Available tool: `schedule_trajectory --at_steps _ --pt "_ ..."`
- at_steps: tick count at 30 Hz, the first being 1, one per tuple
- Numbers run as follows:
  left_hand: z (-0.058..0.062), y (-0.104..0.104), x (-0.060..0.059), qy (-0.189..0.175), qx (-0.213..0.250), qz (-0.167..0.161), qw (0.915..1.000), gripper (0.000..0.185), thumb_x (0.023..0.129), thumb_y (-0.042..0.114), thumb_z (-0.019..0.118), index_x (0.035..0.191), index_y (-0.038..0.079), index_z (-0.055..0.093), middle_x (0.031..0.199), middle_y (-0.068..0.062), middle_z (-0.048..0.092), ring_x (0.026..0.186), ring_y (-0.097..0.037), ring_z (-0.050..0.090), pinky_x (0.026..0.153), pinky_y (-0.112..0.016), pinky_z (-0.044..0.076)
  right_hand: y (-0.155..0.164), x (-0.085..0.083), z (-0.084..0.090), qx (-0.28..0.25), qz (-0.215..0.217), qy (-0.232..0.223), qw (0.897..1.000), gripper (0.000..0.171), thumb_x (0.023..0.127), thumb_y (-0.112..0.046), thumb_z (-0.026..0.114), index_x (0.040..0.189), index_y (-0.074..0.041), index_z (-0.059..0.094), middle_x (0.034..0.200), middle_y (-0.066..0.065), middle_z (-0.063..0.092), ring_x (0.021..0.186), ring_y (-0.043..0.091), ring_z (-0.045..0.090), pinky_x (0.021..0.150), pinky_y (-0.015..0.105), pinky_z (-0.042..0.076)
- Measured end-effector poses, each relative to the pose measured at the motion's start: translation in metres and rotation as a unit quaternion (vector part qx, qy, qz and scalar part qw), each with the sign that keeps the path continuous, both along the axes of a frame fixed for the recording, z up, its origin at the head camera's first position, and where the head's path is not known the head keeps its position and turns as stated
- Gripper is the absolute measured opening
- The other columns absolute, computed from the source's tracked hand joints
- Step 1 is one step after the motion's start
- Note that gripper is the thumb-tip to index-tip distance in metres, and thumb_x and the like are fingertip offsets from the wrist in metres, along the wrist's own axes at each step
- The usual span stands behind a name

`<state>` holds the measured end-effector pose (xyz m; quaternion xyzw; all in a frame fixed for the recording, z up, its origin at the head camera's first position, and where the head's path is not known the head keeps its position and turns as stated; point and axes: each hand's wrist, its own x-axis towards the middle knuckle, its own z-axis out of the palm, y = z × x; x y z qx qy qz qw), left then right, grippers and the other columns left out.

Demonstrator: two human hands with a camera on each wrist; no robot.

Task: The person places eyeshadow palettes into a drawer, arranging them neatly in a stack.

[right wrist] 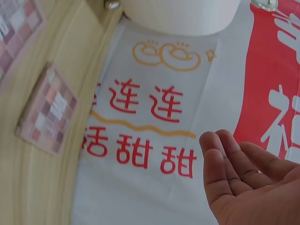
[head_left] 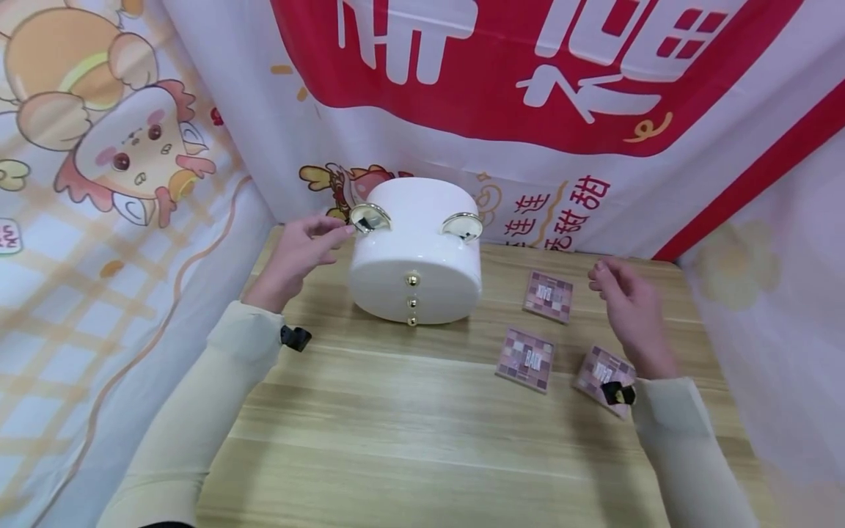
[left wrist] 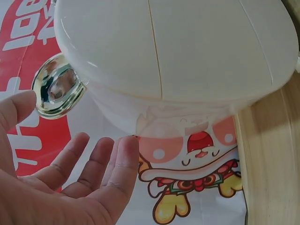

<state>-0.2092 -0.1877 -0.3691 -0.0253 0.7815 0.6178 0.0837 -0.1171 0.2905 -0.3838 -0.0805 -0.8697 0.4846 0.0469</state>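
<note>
A white rounded box (head_left: 416, 249) with gold knobs down its front stands at the back of the table. Two shiny gold-rimmed ears (head_left: 462, 226) stick up from its top. My left hand (head_left: 300, 253) is beside its left side, fingertips close to the left ear (left wrist: 60, 86), fingers loosely bent and holding nothing. Off to the right, my right hand (head_left: 627, 308) hovers over the table with loosely curled fingers and nothing in them. Nearest to it are three flat square checkered palettes: one behind (head_left: 549, 296), one in front (head_left: 526, 359), and one (head_left: 604, 370) partly covered by the right wrist.
The wooden table (head_left: 396, 433) spreads out in front of the box. Behind it hangs a red and white printed cloth (head_left: 422, 132), and another patterned cloth (head_left: 132, 293) covers the left side. A pale cloth (head_left: 779, 352) hangs at the right edge.
</note>
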Motion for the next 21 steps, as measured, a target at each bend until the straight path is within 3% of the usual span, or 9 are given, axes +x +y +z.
schedule_trajectory --at_steps 2,5,9,13,17,21 --pt "-0.001 0.002 -0.001 -0.006 0.003 0.002 1.0000 0.060 0.089 0.045 0.076 0.129 0.002 0.060 0.136 -0.011 0.053 0.111 -0.027 0.057 0.092 -0.039 0.056 -0.005 0.002 -0.002 -0.015 0.006 -0.003 1.000 0.064 0.104 -0.055 0.040 0.148 -0.009 0.046 0.133 0.015 0.057 0.117 0.025 0.055 0.097 0.036 0.048" --pt "-0.002 0.004 -0.001 -0.010 0.001 -0.003 0.9999 0.058 0.090 0.042 0.077 0.127 0.001 0.061 0.130 -0.011 0.056 0.114 -0.029 0.056 0.096 -0.045 0.054 -0.014 0.005 -0.005 -0.045 0.010 0.007 0.999 0.062 0.105 -0.053 0.042 0.147 -0.007 0.047 0.128 0.012 0.060 0.114 0.024 0.057 0.097 0.030 0.049" --pt "-0.001 0.007 -0.001 -0.021 -0.003 -0.015 0.9997 0.059 0.089 0.041 0.078 0.128 0.001 0.060 0.132 -0.011 0.055 0.118 -0.031 0.054 0.100 -0.050 0.051 -0.026 0.006 -0.008 -0.099 0.017 0.039 0.994 0.054 0.107 -0.042 0.046 0.139 0.001 0.052 0.115 0.006 0.066 0.106 0.024 0.062 0.090 0.021 0.051" --pt "-0.002 0.009 -0.002 -0.036 -0.011 -0.023 0.9990 0.059 0.090 0.042 0.076 0.129 0.001 0.059 0.132 -0.012 0.054 0.118 -0.029 0.055 0.101 -0.051 0.050 -0.039 0.007 -0.012 -0.165 0.024 0.043 0.985 0.046 0.107 -0.036 0.049 0.133 0.001 0.056 0.110 0.005 0.068 0.103 0.024 0.063 0.087 0.020 0.052" --pt "-0.005 0.009 -0.004 -0.050 -0.017 -0.028 0.9982 0.059 0.090 0.043 0.076 0.129 0.002 0.059 0.131 -0.012 0.055 0.117 -0.029 0.055 0.100 -0.049 0.052 -0.054 0.006 -0.020 -0.248 0.030 0.055 0.967 0.037 0.107 -0.034 0.052 0.122 -0.002 0.063 0.108 0.011 0.069 0.098 0.025 0.065 0.086 0.025 0.055" --pt "-0.008 0.010 -0.007 -0.059 -0.013 -0.027 0.9978 0.057 0.092 0.040 0.075 0.129 0.001 0.058 0.130 -0.014 0.056 0.114 -0.030 0.056 0.097 -0.045 0.055 -0.073 0.005 -0.028 -0.313 0.037 0.074 0.946 0.037 0.106 -0.028 0.054 0.116 0.006 0.063 0.104 0.018 0.069 0.091 0.025 0.068 0.085 0.032 0.058"
